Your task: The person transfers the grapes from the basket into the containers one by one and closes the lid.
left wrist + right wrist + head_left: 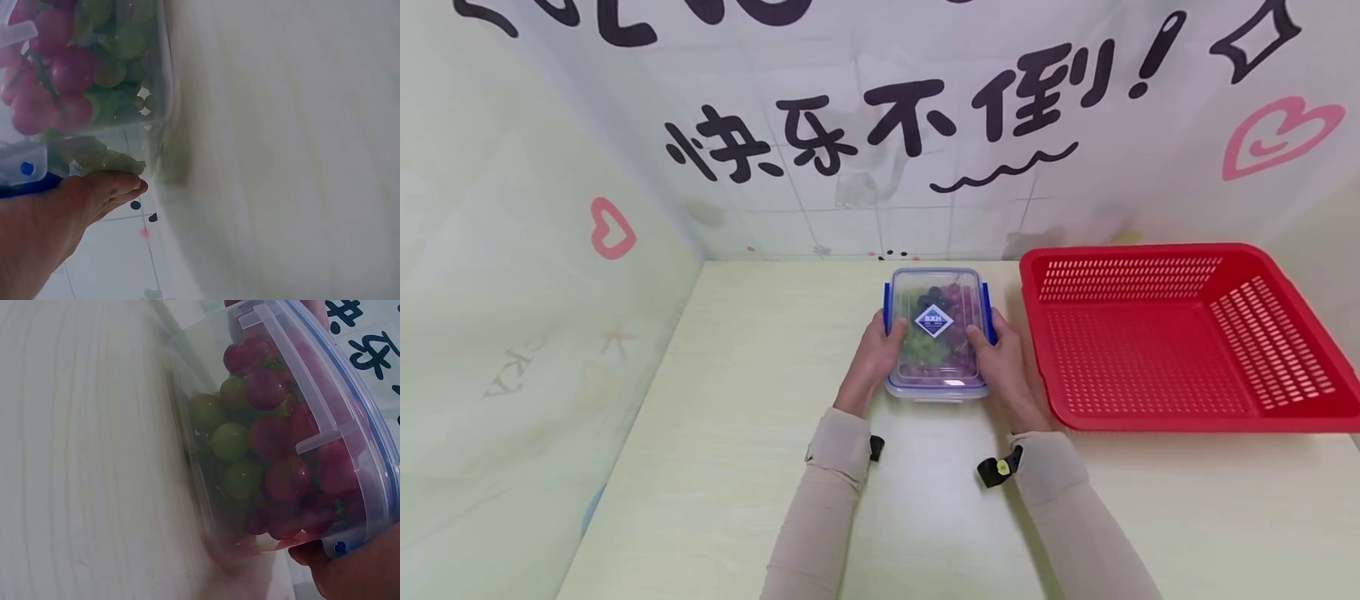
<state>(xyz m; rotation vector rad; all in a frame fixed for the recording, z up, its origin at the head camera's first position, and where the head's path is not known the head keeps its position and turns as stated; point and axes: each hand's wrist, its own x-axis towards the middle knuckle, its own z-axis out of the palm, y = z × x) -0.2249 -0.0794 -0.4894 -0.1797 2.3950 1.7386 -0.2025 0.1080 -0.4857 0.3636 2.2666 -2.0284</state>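
Note:
A clear lidded food container (pixel 936 362) with blue side clips and a blue diamond label is in the middle of the head view. Red, green and dark grapes (pixel 287 478) fill it, seen through its wall. My left hand (pixel 880 350) grips its left side, thumb over the lid's edge. On the opposite side my right hand (pixel 1002 358) grips it the same way, thumb on the lid. Both wrist views show the container's base close to the table; whether it touches cannot be told. The fingers under the sides are partly hidden.
To the right of the container stands a red plastic basket (pixel 1150 423) with slotted walls, close to my right hand. The pale wooden table (pixel 737 467) meets a printed wall covering (pixel 760 217) at the back and another on the left.

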